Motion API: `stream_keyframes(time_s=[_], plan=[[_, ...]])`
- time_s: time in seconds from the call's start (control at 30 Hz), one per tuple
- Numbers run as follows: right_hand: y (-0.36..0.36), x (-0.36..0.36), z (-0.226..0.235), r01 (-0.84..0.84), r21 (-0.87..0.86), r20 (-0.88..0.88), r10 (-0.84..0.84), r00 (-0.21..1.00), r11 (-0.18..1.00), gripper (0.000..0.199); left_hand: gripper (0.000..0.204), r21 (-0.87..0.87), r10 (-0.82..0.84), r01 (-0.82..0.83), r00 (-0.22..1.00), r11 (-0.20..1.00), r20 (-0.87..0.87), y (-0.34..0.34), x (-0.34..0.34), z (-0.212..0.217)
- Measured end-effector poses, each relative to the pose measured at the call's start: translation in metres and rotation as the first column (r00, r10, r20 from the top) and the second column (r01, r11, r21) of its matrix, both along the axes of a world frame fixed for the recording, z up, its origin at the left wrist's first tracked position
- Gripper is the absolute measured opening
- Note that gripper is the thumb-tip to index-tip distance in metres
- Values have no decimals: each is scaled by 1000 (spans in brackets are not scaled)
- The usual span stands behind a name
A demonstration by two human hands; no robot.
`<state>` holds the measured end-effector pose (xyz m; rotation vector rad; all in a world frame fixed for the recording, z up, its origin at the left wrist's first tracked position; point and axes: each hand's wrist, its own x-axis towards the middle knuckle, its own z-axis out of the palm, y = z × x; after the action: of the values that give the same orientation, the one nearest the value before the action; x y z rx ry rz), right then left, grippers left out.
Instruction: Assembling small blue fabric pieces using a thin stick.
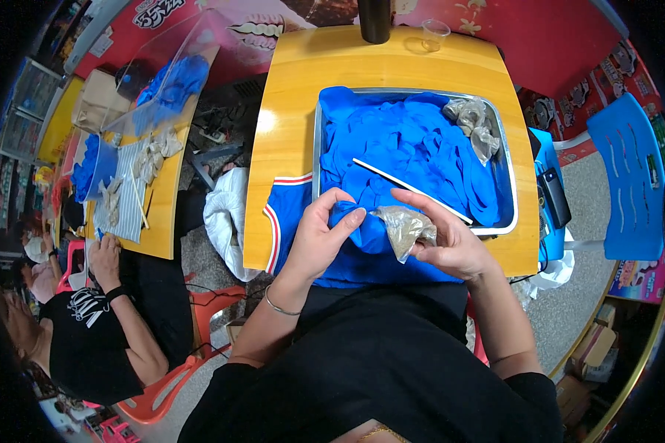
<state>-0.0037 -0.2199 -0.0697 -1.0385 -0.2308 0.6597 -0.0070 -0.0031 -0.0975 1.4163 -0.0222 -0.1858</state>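
Between thumb and fingers, my left hand (314,238) pinches a limp blue piece (369,232) of soft, thin material. My right hand (457,244) is closed round a small clear plastic bag (404,225) filled with something grainy and grey-brown. The bag's near end touches the blue piece; whether it is partly inside I cannot tell. Just beyond my hands lies a metal tray (507,170) heaped with similar blue pieces (399,140). A thin white stick (414,192) lies slantwise across the heap. More filled plastic bags (473,122) rest in the tray's far right corner.
Blue cloth with red-and-white trim (282,221) hangs over the near edge of the yellow table (288,96). A clear cup (434,35) stands at the far side. At left, a co-worker (89,325) sits by another table (166,192). A blue chair (632,184) stands right.
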Motion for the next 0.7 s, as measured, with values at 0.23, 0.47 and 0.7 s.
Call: stream_keyframes(time_s=[0.23, 0.47, 0.7], plan=[[2, 0, -10, 178, -322, 369, -50, 928, 930, 45, 13, 139, 6, -15, 998, 990, 62, 0, -1, 4], [-1, 10, -26, 266, -355, 289, -165, 943, 896, 30, 13, 389, -173, 33, 928, 921, 330, -3, -2, 13], [4, 10, -4, 139, -353, 239, -55, 970, 925, 26, 11, 388, -192, 69, 938, 919, 288, -4, 0, 14]])
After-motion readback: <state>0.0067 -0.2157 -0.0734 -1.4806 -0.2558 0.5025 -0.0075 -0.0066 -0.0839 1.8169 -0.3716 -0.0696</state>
